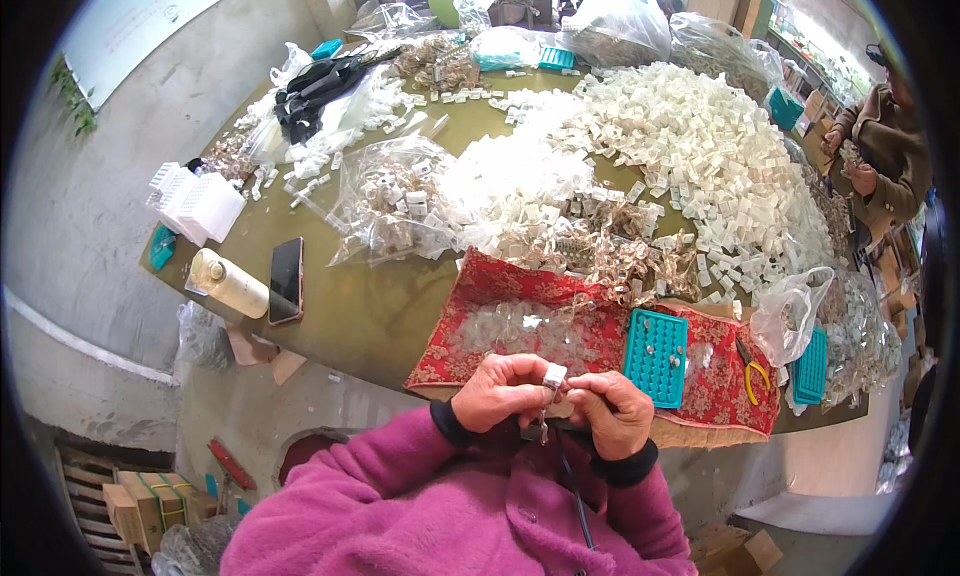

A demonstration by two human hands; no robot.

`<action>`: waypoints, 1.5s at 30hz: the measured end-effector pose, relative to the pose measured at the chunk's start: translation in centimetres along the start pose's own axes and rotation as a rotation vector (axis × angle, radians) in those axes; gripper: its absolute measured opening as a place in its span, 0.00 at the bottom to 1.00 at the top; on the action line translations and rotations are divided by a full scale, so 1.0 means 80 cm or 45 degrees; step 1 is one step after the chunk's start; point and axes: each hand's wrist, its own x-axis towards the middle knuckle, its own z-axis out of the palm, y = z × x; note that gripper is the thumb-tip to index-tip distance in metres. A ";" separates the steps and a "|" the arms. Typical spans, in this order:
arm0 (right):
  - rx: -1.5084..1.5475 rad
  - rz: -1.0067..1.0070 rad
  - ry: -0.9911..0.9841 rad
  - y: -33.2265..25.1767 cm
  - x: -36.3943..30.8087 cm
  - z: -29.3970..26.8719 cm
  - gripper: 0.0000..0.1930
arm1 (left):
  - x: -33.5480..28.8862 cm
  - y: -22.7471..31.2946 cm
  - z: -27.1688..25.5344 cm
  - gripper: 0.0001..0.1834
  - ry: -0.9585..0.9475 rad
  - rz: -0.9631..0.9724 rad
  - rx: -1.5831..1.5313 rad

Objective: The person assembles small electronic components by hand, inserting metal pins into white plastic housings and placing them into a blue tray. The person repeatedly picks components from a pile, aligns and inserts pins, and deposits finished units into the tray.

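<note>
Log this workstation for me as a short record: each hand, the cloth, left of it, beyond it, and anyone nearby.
Left hand: pinching a white piece
Right hand: fingertips beside that piece; contact unclear
Red cloth: teal tray, yellow-handled tool to its right
Left of cloth: phone, bottle
Beyond cloth: large white heap
Nearby: another person, right edge
</note>
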 end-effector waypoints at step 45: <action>0.280 0.287 0.205 0.005 -0.009 0.029 0.07 | -0.004 -0.002 0.013 0.15 0.226 0.124 0.080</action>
